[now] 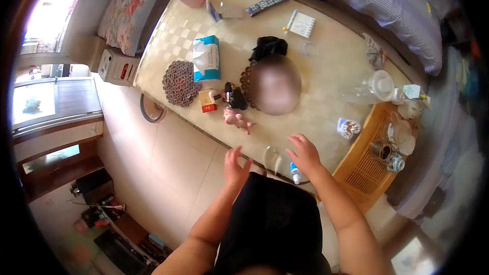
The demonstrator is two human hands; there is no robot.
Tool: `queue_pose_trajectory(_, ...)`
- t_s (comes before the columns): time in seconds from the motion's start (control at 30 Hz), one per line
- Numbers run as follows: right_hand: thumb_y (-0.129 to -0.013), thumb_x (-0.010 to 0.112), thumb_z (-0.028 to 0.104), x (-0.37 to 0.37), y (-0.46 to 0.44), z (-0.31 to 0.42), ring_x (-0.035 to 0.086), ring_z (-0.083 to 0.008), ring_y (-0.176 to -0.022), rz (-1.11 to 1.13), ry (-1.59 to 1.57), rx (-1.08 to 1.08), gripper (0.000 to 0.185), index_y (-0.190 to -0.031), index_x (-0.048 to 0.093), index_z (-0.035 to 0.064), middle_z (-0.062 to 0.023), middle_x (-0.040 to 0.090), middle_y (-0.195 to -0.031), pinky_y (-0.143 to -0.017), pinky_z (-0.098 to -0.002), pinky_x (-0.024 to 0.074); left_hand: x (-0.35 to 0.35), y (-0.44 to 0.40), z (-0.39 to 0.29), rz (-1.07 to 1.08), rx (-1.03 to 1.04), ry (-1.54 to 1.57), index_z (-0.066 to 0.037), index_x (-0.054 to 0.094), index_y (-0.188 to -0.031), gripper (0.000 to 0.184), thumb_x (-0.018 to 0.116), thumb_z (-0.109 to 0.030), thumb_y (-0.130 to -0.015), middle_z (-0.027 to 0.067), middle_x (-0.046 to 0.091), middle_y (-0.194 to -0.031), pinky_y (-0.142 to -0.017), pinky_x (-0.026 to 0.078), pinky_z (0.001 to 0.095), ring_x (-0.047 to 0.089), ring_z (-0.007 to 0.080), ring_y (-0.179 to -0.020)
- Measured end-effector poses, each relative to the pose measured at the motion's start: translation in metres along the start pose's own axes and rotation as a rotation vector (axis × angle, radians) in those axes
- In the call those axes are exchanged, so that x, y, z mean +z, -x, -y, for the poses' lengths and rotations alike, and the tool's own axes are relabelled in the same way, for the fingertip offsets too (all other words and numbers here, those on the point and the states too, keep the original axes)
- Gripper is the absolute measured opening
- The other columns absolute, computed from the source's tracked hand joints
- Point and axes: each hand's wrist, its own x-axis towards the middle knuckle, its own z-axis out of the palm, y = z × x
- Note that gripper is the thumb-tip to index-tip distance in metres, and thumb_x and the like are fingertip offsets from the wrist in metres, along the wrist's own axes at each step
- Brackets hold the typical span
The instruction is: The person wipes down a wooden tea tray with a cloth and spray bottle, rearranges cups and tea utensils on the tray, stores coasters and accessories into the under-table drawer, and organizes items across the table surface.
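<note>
My left hand (236,168) hovers at the near edge of the table, fingers apart and holding nothing. Over the tabletop, my right hand (304,153) is also open, its fingers spread. Between the two lies a clear, see-through object (272,159), perhaps a glass or plastic cup. Just below my right hand is a small blue-and-white bottle or tube (295,172). Beyond my left hand a pink toy figure (237,118) lies on its side, beside a small red-and-yellow box (208,101) and some black items (235,97).
A blurred oval (276,85) covers the table's middle. Around it are a blue tissue pack (207,57), round brown mat (181,83), black cloth (270,47), remote control (267,4) and notepad (302,24). To the right stand a clear jug (379,87) and a wooden tray (351,175) with cups.
</note>
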Motion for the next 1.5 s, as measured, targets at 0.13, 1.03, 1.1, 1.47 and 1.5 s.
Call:
queue_pose_trajectory(0.13,-0.078,0.069,0.019,0.048,-0.044,0.037,0.055,-0.0322,-0.109,0.085,0.014,0.106,0.046,-0.119,0.055,0.0043,-0.0141,0.053,-0.122,-0.092,-0.0394,0.0458,-0.017,-0.071,0.048,0.003,-0.373,0.197,-0.003,0.046,-0.127,0.064,0.077,-0.024,-0.074,0.0153,0.056,-0.11,-0.081,0.048,0.0349,0.059,0.0241,-0.091)
queue_pose_trajectory(1.03,-0.084,0.068,0.008,0.057,0.016,0.118,0.06,-0.0135,-0.096,0.328,-1.302,0.279,0.05,-0.129,0.047,-0.0002,-0.0095,0.054,-0.122,-0.083,-0.0267,0.0507,-0.08,0.067,-0.029,0.428,0.277,0.347,-0.003,0.05,-0.113,0.054,0.075,-0.012,-0.066,0.0146,0.058,-0.102,-0.084,0.047,0.0364,0.058,0.0286,-0.093)
queue_pose_trajectory(1.1,-0.083,0.065,0.003,0.048,0.05,0.13,0.058,-0.0122,-0.097,0.403,-1.3,0.232,0.049,-0.128,0.047,0.0003,-0.0093,0.053,-0.123,-0.085,-0.0273,0.0504,-0.089,0.104,-0.049,0.305,0.339,0.311,-0.002,0.05,-0.114,0.057,0.075,-0.012,-0.064,0.0156,0.058,-0.103,-0.083,0.047,0.038,0.057,0.0316,-0.094)
queue_pose_trajectory(1.47,-0.074,0.05,-0.015,0.006,0.227,0.196,0.056,-0.0134,-0.102,0.656,-1.247,-0.163,0.053,-0.124,0.05,0.0025,-0.0056,0.055,-0.112,-0.086,-0.0263,0.0488,-0.104,0.32,-0.104,-0.184,0.087,0.883,0.002,0.056,-0.11,0.034,0.063,-0.022,-0.087,0.0133,0.061,-0.106,-0.091,0.043,0.0362,0.056,0.0233,-0.102)
queue_pose_trajectory(1.5,-0.074,0.05,-0.015,0.006,0.24,0.207,0.056,-0.0127,-0.1,0.702,-1.246,-0.198,0.053,-0.124,0.05,0.0027,-0.0052,0.055,-0.11,-0.085,-0.026,0.0487,-0.108,0.337,-0.104,-0.221,-0.024,1.011,0.002,0.056,-0.11,0.03,0.06,-0.02,-0.09,0.012,0.063,-0.102,-0.09,0.043,0.0355,0.057,0.0214,-0.1)
